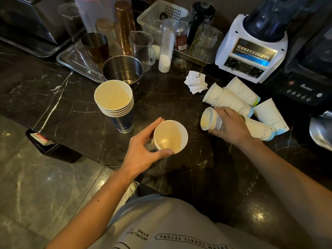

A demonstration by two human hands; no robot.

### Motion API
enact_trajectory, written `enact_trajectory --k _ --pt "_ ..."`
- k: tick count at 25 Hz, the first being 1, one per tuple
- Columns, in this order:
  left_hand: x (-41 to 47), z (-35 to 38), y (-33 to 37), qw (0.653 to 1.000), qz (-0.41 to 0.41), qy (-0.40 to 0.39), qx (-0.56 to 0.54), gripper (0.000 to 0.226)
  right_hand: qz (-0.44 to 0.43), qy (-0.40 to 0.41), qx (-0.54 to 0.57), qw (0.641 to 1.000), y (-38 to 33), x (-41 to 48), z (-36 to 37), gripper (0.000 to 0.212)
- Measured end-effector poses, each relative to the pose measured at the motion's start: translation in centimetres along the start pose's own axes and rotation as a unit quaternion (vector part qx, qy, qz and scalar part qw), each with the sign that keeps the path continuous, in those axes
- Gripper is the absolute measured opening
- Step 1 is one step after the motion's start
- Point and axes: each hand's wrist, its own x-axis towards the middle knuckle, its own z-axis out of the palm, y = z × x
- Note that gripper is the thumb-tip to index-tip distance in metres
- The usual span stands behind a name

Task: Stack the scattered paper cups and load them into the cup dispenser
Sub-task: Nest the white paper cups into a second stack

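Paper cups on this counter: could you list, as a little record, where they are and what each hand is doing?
standing: stack of cups beside the pot
left: left hand holds a single cup upright
right: right hand grips nested cups lying sideways
lying: loose cups on their sides by the white blender

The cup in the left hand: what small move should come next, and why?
Probably the right hand should lift the lying nested cups and drop them into that upright paper cup, which the left hand grips, empty and mouth up.
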Motion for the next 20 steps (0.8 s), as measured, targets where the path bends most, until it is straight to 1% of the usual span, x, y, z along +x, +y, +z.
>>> enact_trajectory --k 3,5,7,9,10,12,13,14,15,17,20 --pt "0.0 -0.2 0.0 1.000 -0.009 -0.006 -0.005 0.093 -0.004 0.036 0.100 0.994 -0.6 -0.7 -1.1 0.092" --pt "0.1 -0.2 0.0 1.000 -0.006 -0.012 -0.011 0.093 -0.003 0.077 0.189 0.979 -1.5 -1.6 -2.8 0.090" --pt "0.1 -0.3 -0.1 1.000 -0.007 -0.011 -0.013 0.091 0.010 0.125 0.278 0.952 -3.5 -2.8 -4.8 0.088" --pt "0.1 -0.3 -0.1 1.000 -0.008 -0.010 -0.010 0.090 0.004 0.162 0.368 0.916 -5.4 -4.3 -7.0 0.088" --pt "0.2 -0.3 -0.1 1.000 -0.008 -0.010 -0.008 0.090 -0.021 0.175 0.416 0.892 -6.3 -5.2 -8.1 0.088" --pt "0.3 -0.3 0.0 1.000 -0.008 -0.008 -0.007 0.089 -0.100 0.186 0.493 0.844 -8.2 -6.8 -10.1 0.085" --pt "0.3 -0.2 0.0 1.000 -0.007 -0.009 -0.007 0.089 -0.142 0.183 0.514 0.826 -8.9 -7.5 -10.9 0.084" --pt "0.3 -0.2 0.1 1.000 -0.005 -0.009 -0.010 0.089 -0.179 0.173 0.524 0.815 -9.6 -8.1 -11.4 0.084" --pt "0.3 -0.2 0.0 1.000 -0.004 -0.010 -0.016 0.091 -0.205 0.157 0.523 0.812 -10.0 -8.5 -11.4 0.085" --pt "0.1 -0.2 0.0 1.000 -0.006 -0.009 -0.028 0.097 -0.218 0.113 0.500 0.830 -10.7 -8.9 -10.3 0.086" --pt "0.0 -0.3 0.1 0.999 -0.009 -0.015 -0.033 0.104 -0.167 0.002 0.462 0.871 -10.6 -8.7 -7.1 0.091"
